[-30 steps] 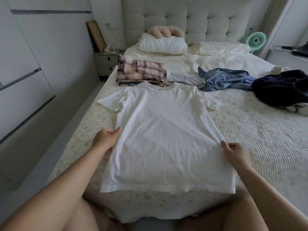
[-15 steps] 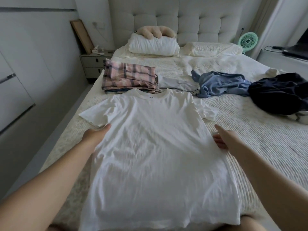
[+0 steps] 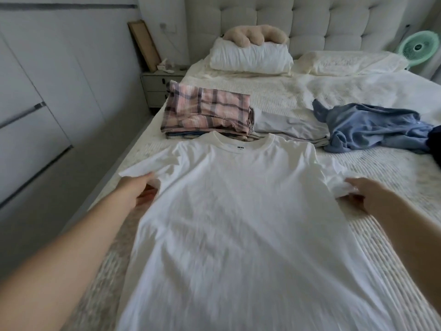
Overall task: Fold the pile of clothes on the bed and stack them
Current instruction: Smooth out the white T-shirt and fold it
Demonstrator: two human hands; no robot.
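A white T-shirt lies flat on the bed, collar pointing away from me. My left hand grips the shirt at the base of its left sleeve, fingers tucked under the cloth. My right hand pinches the bunched right sleeve. Behind the collar sits a folded stack topped by pink plaid cloth, with a folded pale grey garment beside it. A crumpled blue garment lies to the right, and a dark garment shows at the right edge.
Two pillows and a beige plush toy lie at the tufted headboard. A nightstand stands left of the bed, with wardrobe doors along the left wall. A green fan stands at the far right.
Both hands have moved up the shirt's sides from near the hem to the sleeves and taken hold of them. The view has moved closer over the shirt.
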